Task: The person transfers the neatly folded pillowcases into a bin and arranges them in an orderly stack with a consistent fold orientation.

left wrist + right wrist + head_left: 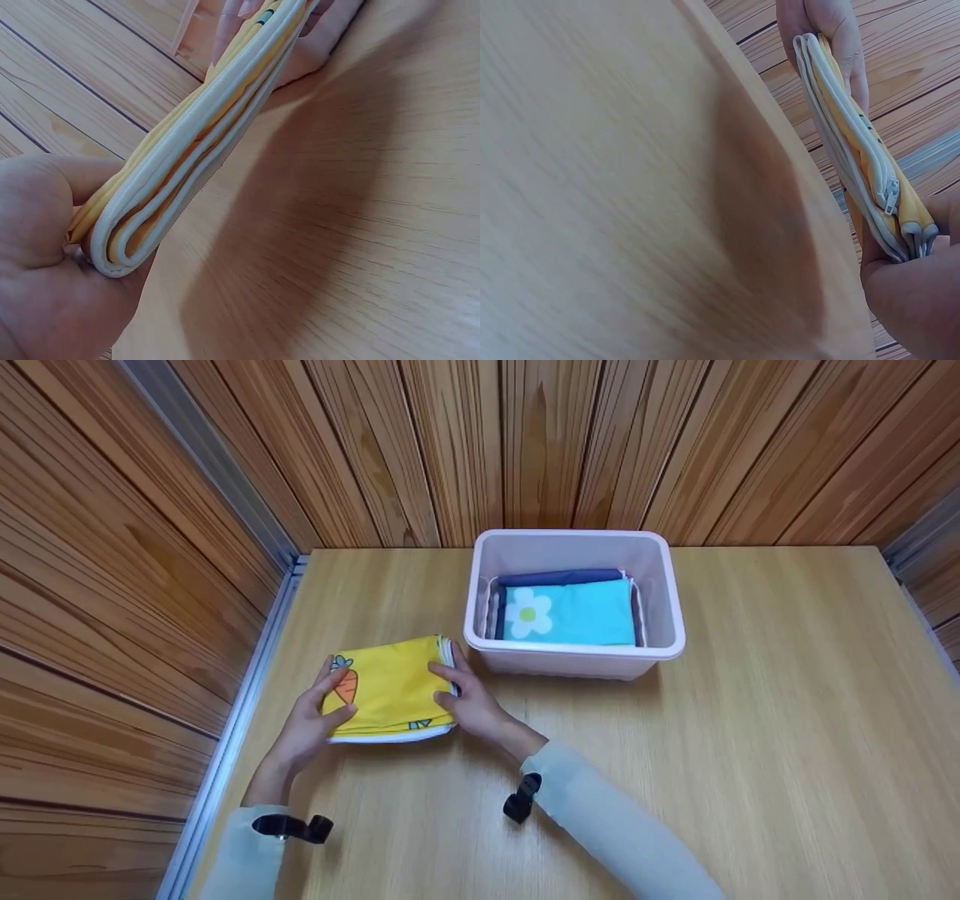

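Note:
A folded yellow cushion cover [394, 679] with a carrot print is held level between both hands, just above the table. Its white-edged layers [187, 157] are stacked in the left wrist view, and a zipper pull [892, 196] hangs at its edge in the right wrist view. My left hand [311, 720] grips the left end, thumb on top and fingers partly underneath. At the other end my right hand [476, 701] pinches the side near the bin, with thumb and a finger on top. The undersides of both grips are hidden in the head view.
Right of the cover stands a pale pink plastic bin [574, 664] against the back wall. Folded cloths lie in it, a turquoise one with a white flower [577, 611] on top. Wood-panelled walls [540, 442] border the wooden table [787, 720] at the back and left.

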{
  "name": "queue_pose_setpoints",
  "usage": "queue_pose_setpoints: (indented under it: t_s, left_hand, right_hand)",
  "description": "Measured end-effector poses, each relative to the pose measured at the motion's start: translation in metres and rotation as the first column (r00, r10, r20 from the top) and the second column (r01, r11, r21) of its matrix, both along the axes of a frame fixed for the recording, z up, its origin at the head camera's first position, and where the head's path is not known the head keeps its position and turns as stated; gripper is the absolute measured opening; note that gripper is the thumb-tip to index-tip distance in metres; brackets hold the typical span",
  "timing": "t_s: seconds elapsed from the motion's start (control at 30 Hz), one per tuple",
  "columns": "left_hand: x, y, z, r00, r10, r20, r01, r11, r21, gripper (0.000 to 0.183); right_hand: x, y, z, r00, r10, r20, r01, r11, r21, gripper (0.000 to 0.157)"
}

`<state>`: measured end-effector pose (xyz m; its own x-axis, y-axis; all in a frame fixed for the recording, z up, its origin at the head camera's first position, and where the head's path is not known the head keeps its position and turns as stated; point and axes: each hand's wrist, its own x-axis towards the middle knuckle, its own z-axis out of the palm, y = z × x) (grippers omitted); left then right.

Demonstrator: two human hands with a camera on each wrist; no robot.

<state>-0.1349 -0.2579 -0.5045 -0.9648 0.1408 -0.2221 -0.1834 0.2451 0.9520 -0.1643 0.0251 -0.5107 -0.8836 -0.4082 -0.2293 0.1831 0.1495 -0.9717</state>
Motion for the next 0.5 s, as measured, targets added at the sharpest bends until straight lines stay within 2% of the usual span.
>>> queue_pose_setpoints:
  t_s: [0.13,0.33,0.5]
  left_hand:
    - [0.000,-0.002,0.003,1.000,-0.004,-0.015,0.004,1.000,0.031,0.069]
    - [0.001,-0.003,0.009,1.000,-0.003,-0.007,0.003,0.998,0.058,0.069]
    - [0.001,-0.004,0.013,1.000,-0.010,-0.001,0.010,0.996,0.093,0.070]
  right_hand:
    - [0.000,-0.001,0.004,1.000,-0.004,-0.015,0.003,1.000,-0.018,0.052]
    - [0.000,0.000,0.012,1.000,-0.014,0.023,0.015,1.000,-0.016,0.051]
    - [-0.001,0.001,0.016,1.000,-0.013,0.018,0.013,0.999,-0.037,0.051]
